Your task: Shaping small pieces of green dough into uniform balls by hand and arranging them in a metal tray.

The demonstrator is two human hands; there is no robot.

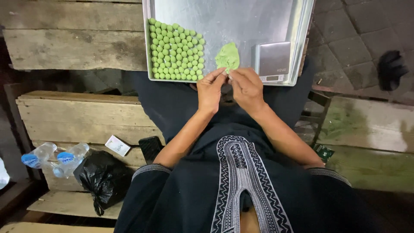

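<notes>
A metal tray rests on my lap. Several small green dough balls lie in tight rows on its left part. A lump of green dough sits near the tray's front edge. My left hand and my right hand meet just below that lump, fingertips pinched together on a small bit of green dough that is mostly hidden between them. A small silver digital scale stands on the tray's right side, next to my right hand.
Wooden benches surround me. On the left bench lie two plastic water bottles, a black plastic bag, a small white box and a dark phone. A dark object lies on the paved ground at right.
</notes>
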